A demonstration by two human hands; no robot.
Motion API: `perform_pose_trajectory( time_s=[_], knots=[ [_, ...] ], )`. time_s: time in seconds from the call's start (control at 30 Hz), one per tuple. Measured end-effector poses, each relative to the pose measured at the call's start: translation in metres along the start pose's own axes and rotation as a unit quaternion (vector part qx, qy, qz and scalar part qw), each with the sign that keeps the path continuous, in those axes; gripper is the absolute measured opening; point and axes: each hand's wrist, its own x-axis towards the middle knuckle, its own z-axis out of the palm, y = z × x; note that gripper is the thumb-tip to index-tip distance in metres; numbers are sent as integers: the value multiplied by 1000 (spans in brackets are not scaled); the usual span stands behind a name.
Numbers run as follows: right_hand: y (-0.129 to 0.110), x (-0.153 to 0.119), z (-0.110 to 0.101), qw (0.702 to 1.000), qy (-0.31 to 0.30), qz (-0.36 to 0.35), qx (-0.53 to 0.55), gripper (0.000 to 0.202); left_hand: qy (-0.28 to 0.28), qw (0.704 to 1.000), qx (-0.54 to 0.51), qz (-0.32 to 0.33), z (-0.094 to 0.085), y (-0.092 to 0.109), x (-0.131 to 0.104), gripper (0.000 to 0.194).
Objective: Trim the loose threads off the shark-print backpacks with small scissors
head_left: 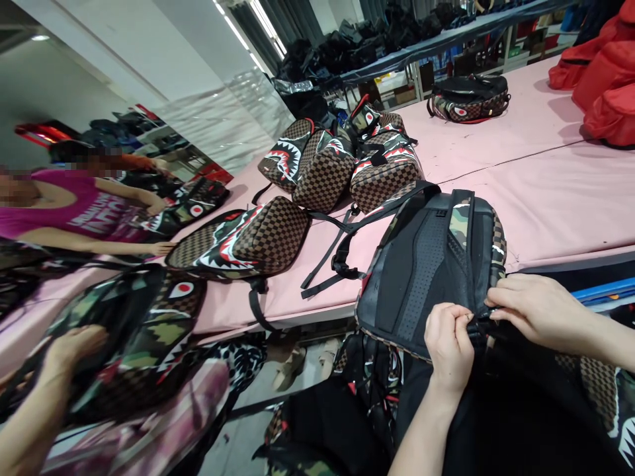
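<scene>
A backpack with a black padded back, brown checkered edges and a camouflage patch lies at the near edge of the pink table, back side up. At its lower right corner, my left hand is closed in a pinch on a small part that I cannot make out. Close beside it, my right hand pinches the dark strap end at the same corner. Black straps with a buckle trail from the backpack's left side onto the table.
Checkered shark-mouth backpacks lie across the pink table. Red bags are piled at the far right. A person in a magenta shirt and another person's hand handle bags at left. More bags sit below the edge.
</scene>
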Motion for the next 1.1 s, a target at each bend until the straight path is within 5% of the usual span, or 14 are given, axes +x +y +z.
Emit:
perform_pose_trajectory(
  time_s=[0.23, 0.57, 0.67, 0.73, 0.8, 0.9, 0.93, 1.03, 1.1],
  knots=[
    [13, -5, 8, 997, -13, 40, 59, 17, -3, 972, -129, -194, 1, -7, -2, 14],
    [-2, 13, 4, 999, -46, -14, -18, 9, -28, 988, -84, -130, -2, 0, 2, 15],
    [1, 9, 9, 999, -30, -20, -2, 14, -10, 982, -112, -155, -6, -2, 3, 16],
    [9, 2, 13, 998, 4, 4, 55, 16, -9, 962, -194, -190, -15, -4, 3, 26],
    [18, -8, 19, 985, 45, 67, 150, 17, -73, 917, -342, -193, -29, -6, 5, 52],
    [29, -26, 32, 927, 77, 176, 322, 25, -174, 813, -535, -151, -49, -6, 9, 74],
    [31, -32, 38, 904, 80, 201, 369, 31, -174, 805, -547, -151, -53, -6, 12, 73],
    [27, -50, 59, 861, 71, 253, 435, 50, -151, 862, -437, -206, -52, -5, 21, 34],
    [21, -59, 73, 875, 44, 280, 392, 55, -181, 895, -326, -243, -43, -4, 27, 34]
  ],
)
